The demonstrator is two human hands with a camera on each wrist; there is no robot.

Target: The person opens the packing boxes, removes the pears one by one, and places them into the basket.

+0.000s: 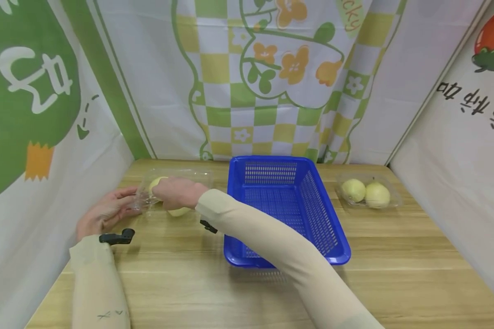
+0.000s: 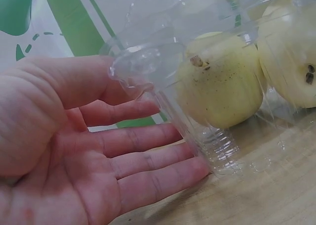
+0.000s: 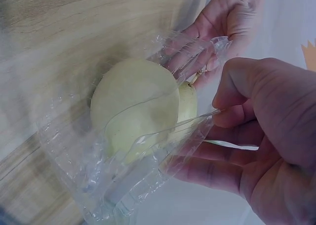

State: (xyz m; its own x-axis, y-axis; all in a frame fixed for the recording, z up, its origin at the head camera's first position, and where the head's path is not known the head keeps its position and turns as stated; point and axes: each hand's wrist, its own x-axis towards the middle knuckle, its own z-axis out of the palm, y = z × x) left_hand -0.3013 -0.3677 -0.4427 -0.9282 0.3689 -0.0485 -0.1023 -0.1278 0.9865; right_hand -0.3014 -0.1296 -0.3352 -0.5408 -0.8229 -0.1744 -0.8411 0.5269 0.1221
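A clear plastic clamshell box [image 1: 199,177] with two pale yellow pears [image 2: 222,81] lies at the table's left, partly hidden by the right hand. My left hand [image 1: 107,212] holds its left end; in the left wrist view the thumb is at the rim corner and the fingers lie nearly straight along the side wall. My right hand [image 1: 177,193] reaches across over the box. In the right wrist view its thumb and forefinger pinch the edge of a thin clear lid [image 3: 143,141], while the other fingers lie under the plastic.
A blue perforated plastic basket [image 1: 287,261] stands at the middle of the wooden table [image 1: 181,283], under the right forearm. A second clear box [image 1: 389,183] with two pears [image 1: 377,195] sits at the right. Printed cloth walls [image 1: 160,91] enclose the back and sides.
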